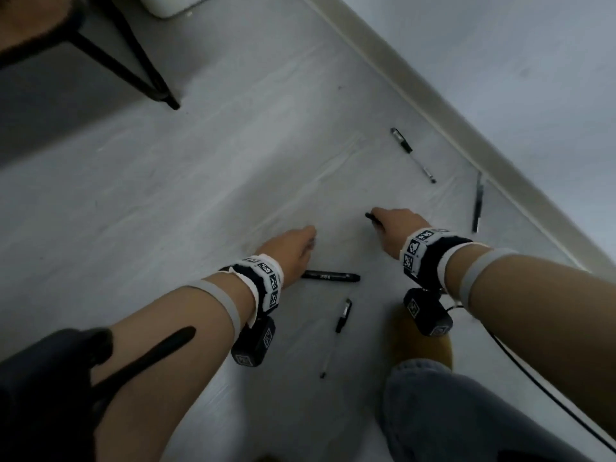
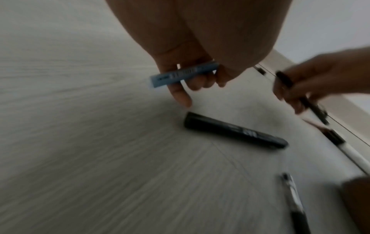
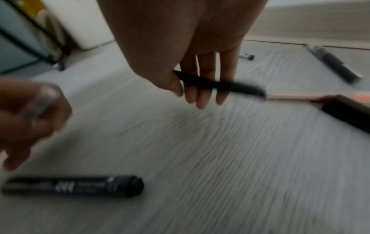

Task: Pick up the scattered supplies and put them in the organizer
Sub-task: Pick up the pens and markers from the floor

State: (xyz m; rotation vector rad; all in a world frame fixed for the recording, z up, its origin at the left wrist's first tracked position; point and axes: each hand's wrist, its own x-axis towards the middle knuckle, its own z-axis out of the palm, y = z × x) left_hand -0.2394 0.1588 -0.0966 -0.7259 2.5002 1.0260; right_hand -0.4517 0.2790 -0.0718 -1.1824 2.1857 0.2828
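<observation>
While both hands are low over the floor, this looks like the picking-up step. The left hand pinches a small blue stick with curled fingers. The right hand holds a black pen between thumb and straight fingers. A fat black marker lies on the floor just beside the left hand. I think it goes next. No organizer shows, so I cannot tell what is in it.

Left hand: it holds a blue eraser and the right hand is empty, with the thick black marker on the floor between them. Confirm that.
Not quite. The right hand is not empty: the right wrist view shows it gripping a black pen. The left hand does hold the blue eraser, and the thick black marker lies on the floor.
</observation>
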